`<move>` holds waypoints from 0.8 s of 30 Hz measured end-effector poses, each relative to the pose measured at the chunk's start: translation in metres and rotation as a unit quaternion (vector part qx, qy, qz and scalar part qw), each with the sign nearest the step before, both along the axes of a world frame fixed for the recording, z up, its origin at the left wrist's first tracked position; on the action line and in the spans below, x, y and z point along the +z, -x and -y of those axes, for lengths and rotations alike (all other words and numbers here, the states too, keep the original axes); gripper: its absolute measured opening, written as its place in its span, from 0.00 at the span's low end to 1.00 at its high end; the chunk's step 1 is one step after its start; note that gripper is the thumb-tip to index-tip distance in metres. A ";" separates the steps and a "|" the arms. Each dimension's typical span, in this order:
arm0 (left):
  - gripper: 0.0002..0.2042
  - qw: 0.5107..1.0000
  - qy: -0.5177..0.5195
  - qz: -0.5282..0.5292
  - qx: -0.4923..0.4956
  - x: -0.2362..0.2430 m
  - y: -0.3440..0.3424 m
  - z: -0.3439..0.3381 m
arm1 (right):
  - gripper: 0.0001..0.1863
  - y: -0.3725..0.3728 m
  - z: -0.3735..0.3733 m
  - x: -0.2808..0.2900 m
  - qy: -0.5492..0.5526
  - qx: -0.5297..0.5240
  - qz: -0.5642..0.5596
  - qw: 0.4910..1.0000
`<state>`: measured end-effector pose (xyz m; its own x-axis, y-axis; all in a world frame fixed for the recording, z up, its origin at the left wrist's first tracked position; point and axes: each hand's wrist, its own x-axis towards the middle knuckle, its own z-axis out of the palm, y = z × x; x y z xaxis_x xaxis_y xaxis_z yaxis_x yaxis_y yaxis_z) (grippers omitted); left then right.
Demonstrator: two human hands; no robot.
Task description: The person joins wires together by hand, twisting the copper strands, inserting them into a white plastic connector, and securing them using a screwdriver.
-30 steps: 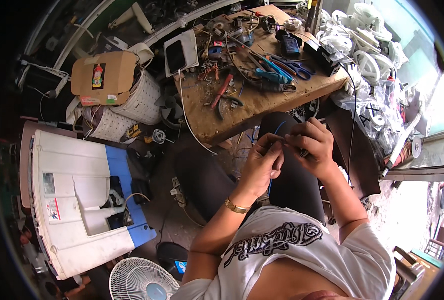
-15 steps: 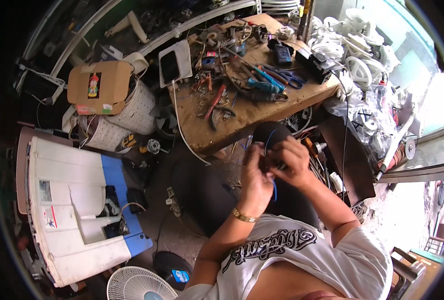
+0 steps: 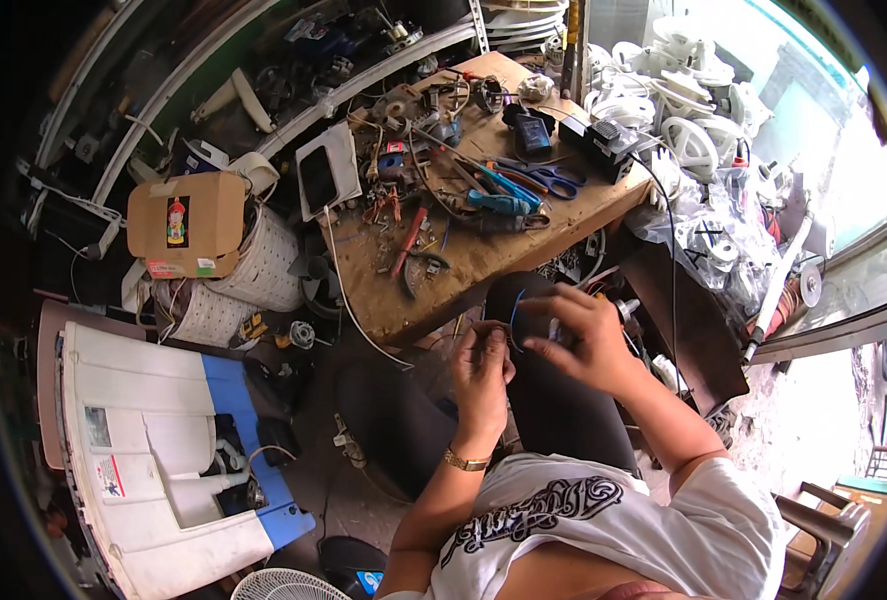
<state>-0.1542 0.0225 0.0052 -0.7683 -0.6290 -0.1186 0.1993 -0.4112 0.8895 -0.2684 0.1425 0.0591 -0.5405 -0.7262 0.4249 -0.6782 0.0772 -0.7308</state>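
Note:
My left hand (image 3: 482, 372) is pinched closed above my lap, with a thin blue wire (image 3: 516, 314) rising in a curve from its fingertips. Anything else small inside that pinch is hidden. To its right, my right hand (image 3: 592, 338) is open, thumb and forefinger spread apart beside the wire. No object shows between the right fingers. Both hands are over my dark-trousered knees, just in front of the workbench (image 3: 369, 300).
On the bench lie blue-handled pliers (image 3: 509, 190), scissors (image 3: 562, 182), a red-handled tool (image 3: 410, 243) and scattered small parts. White fan parts (image 3: 699, 130) pile up at right. A white and blue appliance casing (image 3: 164, 440) stands left, below a cardboard box (image 3: 186, 225).
My right hand has come away from the left, its fingers spreading apart. The left hand stays pinched. The view has shifted slightly.

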 end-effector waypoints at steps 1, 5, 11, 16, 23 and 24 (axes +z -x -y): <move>0.06 1.000 -0.004 -0.003 -0.007 0.000 0.002 -0.001 | 0.17 0.001 0.004 -0.013 0.052 0.010 -0.049 0.997; 0.06 0.999 -0.027 -0.007 -0.023 0.001 0.006 -0.006 | 0.19 0.002 0.000 -0.014 -0.006 0.012 -0.057 0.998; 0.06 0.998 -0.052 0.007 -0.034 -0.003 0.013 -0.007 | 0.18 0.008 0.001 -0.016 -0.006 -0.002 -0.102 0.995; 0.06 0.996 -0.087 0.010 -0.034 0.004 0.015 -0.007 | 0.19 0.017 0.004 -0.022 -0.005 0.019 -0.151 0.988; 0.05 0.993 -0.106 0.019 0.046 0.000 0.027 -0.004 | 0.19 0.023 0.012 -0.042 0.004 0.018 -0.131 0.991; 0.04 0.992 -0.109 0.022 0.066 0.002 0.030 -0.001 | 0.19 0.023 0.012 -0.045 0.011 0.019 -0.113 0.993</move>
